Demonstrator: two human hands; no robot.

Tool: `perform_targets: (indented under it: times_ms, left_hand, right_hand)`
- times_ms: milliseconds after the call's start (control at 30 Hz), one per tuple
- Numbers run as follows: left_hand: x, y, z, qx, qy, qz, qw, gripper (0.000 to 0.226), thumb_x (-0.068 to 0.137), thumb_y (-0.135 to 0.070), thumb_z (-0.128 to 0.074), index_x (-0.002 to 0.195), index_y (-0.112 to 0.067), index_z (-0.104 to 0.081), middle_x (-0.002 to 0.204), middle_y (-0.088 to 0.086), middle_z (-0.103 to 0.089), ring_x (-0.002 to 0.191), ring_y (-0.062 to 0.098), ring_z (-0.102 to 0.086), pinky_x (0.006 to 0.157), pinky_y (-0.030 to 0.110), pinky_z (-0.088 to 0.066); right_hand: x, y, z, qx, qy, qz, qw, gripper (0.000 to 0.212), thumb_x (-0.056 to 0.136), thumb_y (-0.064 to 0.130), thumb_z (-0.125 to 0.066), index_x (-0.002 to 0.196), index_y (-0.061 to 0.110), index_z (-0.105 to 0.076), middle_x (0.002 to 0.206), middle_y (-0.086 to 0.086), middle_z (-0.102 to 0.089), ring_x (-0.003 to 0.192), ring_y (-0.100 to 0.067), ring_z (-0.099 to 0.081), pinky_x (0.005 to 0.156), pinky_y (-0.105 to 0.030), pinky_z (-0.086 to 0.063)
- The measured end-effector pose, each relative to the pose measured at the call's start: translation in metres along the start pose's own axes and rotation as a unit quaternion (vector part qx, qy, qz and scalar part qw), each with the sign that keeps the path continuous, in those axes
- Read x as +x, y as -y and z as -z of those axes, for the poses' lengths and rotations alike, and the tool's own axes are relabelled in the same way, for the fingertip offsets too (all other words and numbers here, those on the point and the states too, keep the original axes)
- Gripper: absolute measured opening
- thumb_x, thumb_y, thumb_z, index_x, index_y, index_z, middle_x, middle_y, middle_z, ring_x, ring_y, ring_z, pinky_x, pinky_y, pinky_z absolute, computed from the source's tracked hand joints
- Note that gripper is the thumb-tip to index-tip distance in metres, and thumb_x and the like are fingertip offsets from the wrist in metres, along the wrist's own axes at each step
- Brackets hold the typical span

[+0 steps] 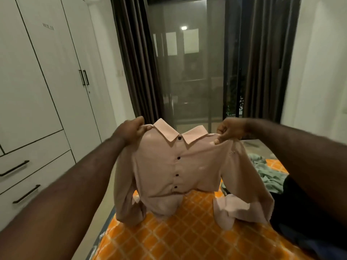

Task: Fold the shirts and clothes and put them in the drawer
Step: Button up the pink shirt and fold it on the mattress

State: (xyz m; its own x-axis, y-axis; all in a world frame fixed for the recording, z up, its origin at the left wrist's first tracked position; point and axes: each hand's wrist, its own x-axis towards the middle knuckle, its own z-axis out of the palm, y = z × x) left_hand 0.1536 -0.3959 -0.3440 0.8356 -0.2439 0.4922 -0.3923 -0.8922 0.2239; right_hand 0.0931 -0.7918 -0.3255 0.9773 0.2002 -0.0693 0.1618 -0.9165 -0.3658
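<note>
Orange patterned bedcover [187,239] underfoot, pink shirt [169,166] dangling just above it, buttons facing us. Left hand [129,132] pinches one shoulder, right hand [231,132] pinches the other. Behind: green clothes [266,171], white drawers [33,177], dark curtains [137,59].

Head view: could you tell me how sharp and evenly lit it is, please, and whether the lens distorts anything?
Head view: dim, warm indoor light; the glass door reflects a ceiling lamp; wide-angle distortion bows the wardrobe and curtains; both forearms look smeared by motion blur; the pink shirt, held by the left hand and right hand, is fairly sharp.
</note>
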Motion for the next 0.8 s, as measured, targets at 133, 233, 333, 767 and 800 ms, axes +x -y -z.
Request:
perform_targets:
  times_ms: [133, 233, 333, 767, 800]
  left_hand:
    - [0.005, 0.006, -0.005, -0.073, 0.047, 0.009, 0.996, 0.045, 0.089, -0.053, -0.069, 0.095, -0.011, -0.055, 0.084, 0.002, -0.060, 0.079, 0.025, -0.056, 0.062, 0.034, -0.039]
    - [0.006, 0.002, -0.002, -0.020, 0.118, -0.034, 0.992, 0.045, 0.076, -0.051, -0.085, 0.101, -0.020, -0.063, 0.097, -0.002, -0.064, 0.091, 0.020, -0.059, 0.070, 0.031, -0.042]
    - [0.009, 0.006, -0.005, 0.049, 0.175, -0.031, 0.983, 0.036, 0.075, -0.035, -0.087, 0.105, -0.021, -0.071, 0.100, -0.005, -0.066, 0.093, 0.015, -0.059, 0.074, 0.027, -0.041]
    - [0.015, 0.034, 0.023, 0.019, -0.084, 0.209, 0.974, 0.015, 0.095, -0.020, -0.057, 0.099, -0.007, -0.051, 0.102, 0.024, -0.057, 0.094, 0.041, -0.059, 0.071, 0.038, -0.044]
    - [0.015, 0.031, 0.027, 0.013, -0.098, 0.198, 0.975, 0.012, 0.094, -0.017, -0.056, 0.098, -0.007, -0.049, 0.101, 0.024, -0.057, 0.092, 0.041, -0.059, 0.070, 0.039, -0.043]
  right_hand:
    - [0.005, -0.012, 0.004, -0.143, -0.029, -0.066, 0.987, 0.017, 0.080, 0.025, -0.086, 0.092, 0.018, -0.076, 0.088, 0.001, -0.073, 0.079, -0.017, -0.068, 0.066, -0.028, -0.058]
    - [0.010, -0.022, 0.003, -0.122, -0.207, -0.102, 0.965, 0.017, 0.080, 0.010, -0.064, 0.085, 0.021, -0.076, 0.092, -0.007, -0.074, 0.084, -0.025, -0.070, 0.075, -0.043, -0.062]
    - [0.013, -0.023, -0.001, -0.046, -0.294, -0.116, 0.948, 0.024, 0.078, 0.000, -0.062, 0.086, 0.017, -0.077, 0.092, -0.012, -0.073, 0.090, -0.031, -0.069, 0.067, -0.034, -0.051]
    - [0.009, -0.005, 0.002, -0.139, -0.131, -0.099, 0.977, 0.014, 0.075, 0.013, -0.079, 0.080, 0.023, -0.070, 0.094, -0.002, -0.069, 0.086, -0.020, -0.069, 0.069, -0.030, -0.059]
    - [0.004, -0.001, 0.001, -0.146, -0.152, -0.110, 0.971, 0.009, 0.078, 0.013, -0.075, 0.078, 0.019, -0.067, 0.090, -0.004, -0.067, 0.086, -0.024, -0.070, 0.068, -0.030, -0.057]
